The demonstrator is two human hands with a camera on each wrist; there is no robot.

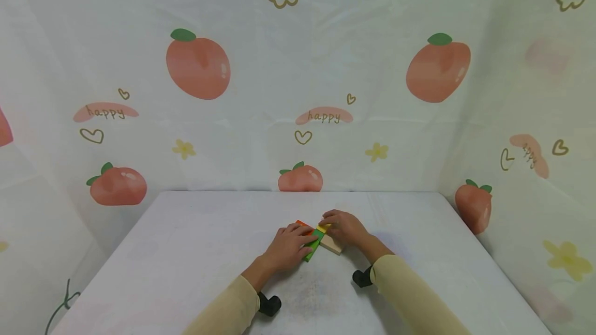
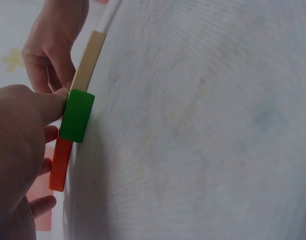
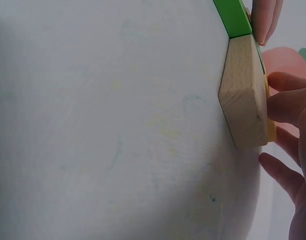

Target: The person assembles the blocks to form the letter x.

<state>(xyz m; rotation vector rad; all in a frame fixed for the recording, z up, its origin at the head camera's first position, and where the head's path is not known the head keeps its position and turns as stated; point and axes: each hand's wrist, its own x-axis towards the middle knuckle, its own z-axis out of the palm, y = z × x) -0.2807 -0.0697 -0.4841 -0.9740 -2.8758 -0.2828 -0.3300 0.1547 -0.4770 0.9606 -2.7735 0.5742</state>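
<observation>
Several coloured wooden blocks lie against one another on the table. My left hand (image 1: 289, 248) rests over the green block (image 1: 311, 249) and the orange block (image 1: 305, 224), fingers extended across them. In the left wrist view the orange block (image 2: 61, 165) continues in line behind the green block's end (image 2: 78, 116). The right hand (image 1: 346, 227) pinches the yellow block (image 1: 323, 227), which the fingers partly hide. Beside it, touching the green block, is a plain wooden block (image 1: 331, 245). In the right wrist view right fingers (image 3: 290, 102) lie along the plain block's upper side (image 3: 245, 100), by the yellow edge (image 3: 271, 131).
The white table (image 1: 195, 257) reaches back to a curtain (image 1: 251, 66) printed with fruit and flowers. Each wrist carries a black device, one on the left (image 1: 269, 305) and one on the right (image 1: 362, 278). A dark cord (image 1: 66, 301) hangs at the left table edge.
</observation>
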